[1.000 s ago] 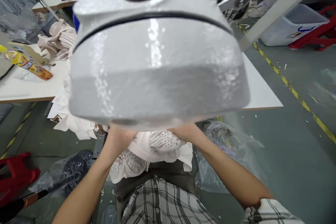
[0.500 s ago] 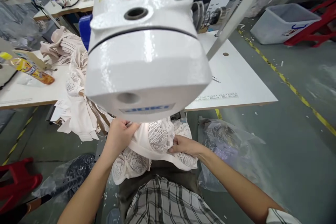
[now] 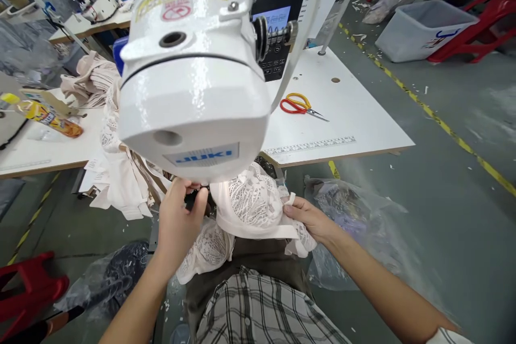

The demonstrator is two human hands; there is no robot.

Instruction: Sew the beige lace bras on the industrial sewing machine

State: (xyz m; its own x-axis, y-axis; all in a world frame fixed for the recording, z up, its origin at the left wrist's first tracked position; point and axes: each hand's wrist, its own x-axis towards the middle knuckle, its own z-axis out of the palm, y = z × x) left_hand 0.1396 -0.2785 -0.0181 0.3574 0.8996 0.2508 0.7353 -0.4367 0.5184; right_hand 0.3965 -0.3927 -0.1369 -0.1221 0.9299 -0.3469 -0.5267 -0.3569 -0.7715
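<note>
A cream lace bra (image 3: pixel 252 199) lies under the head of a white sewing machine (image 3: pixel 197 102), one cup facing up and the other hanging lower left over my lap. My right hand (image 3: pixel 312 217) is closed on its right edge, pinching lace and a short pale strap end between thumb and fingers. At the left of the needle area is my left hand (image 3: pixel 179 217), thumb and fingers apart, off the fabric. Dark machine parts show between thumb and fingers; the fingertips are partly hidden beneath the machine head. The needle itself is hidden by the head.
Red-and-yellow thread snips (image 3: pixel 302 106) and a ruler strip (image 3: pixel 314 145) lie on the white table (image 3: pixel 363 118) at right. Stacked bra pieces (image 3: pixel 97 80) and a drink bottle (image 3: pixel 44 115) are at left. A plastic bag (image 3: pixel 342 226) rests on the floor; a control screen (image 3: pixel 278 27) stands behind.
My left hand has let go of the bra and spread its thumb from the fingers. My right hand has moved right along the bra to its edge. The view has shifted, showing the snips.
</note>
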